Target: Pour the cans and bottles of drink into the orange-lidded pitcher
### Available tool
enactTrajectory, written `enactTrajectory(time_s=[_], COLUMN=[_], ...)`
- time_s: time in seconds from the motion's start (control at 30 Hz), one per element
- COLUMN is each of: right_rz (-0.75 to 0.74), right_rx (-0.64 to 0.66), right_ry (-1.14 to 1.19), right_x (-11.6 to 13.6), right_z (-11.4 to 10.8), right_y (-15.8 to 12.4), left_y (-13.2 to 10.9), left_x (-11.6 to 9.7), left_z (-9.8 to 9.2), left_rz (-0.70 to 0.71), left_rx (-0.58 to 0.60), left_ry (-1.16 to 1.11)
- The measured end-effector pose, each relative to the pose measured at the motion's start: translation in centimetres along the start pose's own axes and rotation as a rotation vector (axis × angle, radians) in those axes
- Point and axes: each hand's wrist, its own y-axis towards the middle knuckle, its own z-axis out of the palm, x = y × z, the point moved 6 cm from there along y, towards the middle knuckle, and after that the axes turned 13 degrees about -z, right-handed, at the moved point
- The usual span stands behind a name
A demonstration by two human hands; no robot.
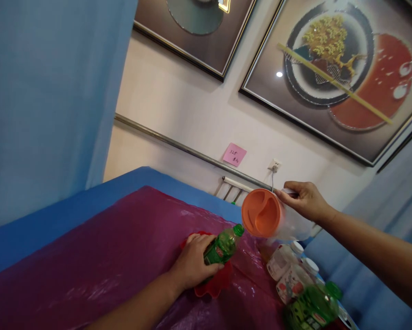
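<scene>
My left hand [192, 266] is wrapped round a green plastic bottle [222, 245] with a green cap. The bottle stands tilted in a red scalloped dish [214, 284] on the purple plastic sheet [106, 256]. My right hand [304, 199] grips the handle of a clear jug with an orange lid [261, 213]. The jug is tipped sideways in the air, its lid facing me, just above and to the right of the bottle's cap.
Two white bottles [288, 270] and another green bottle [310, 307] lie at the lower right. The table has a blue cover [54, 211] under the purple sheet. Blue curtains hang left and right. A wall with framed pictures, a pink note [234, 154] and a rail is behind.
</scene>
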Motion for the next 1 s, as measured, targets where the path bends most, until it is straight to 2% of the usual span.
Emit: enactTrajectory(time_s=[1.0], right_rz=[-0.017], right_rx=[0.005], right_ry=[0.009], right_x=[-0.26], right_z=[0.29], right_y=[-0.47], left_y=[0.05], left_x=[0.26], left_z=[0.03], left_rz=[0.002], left_rx=[-0.010], left_ry=[0.027])
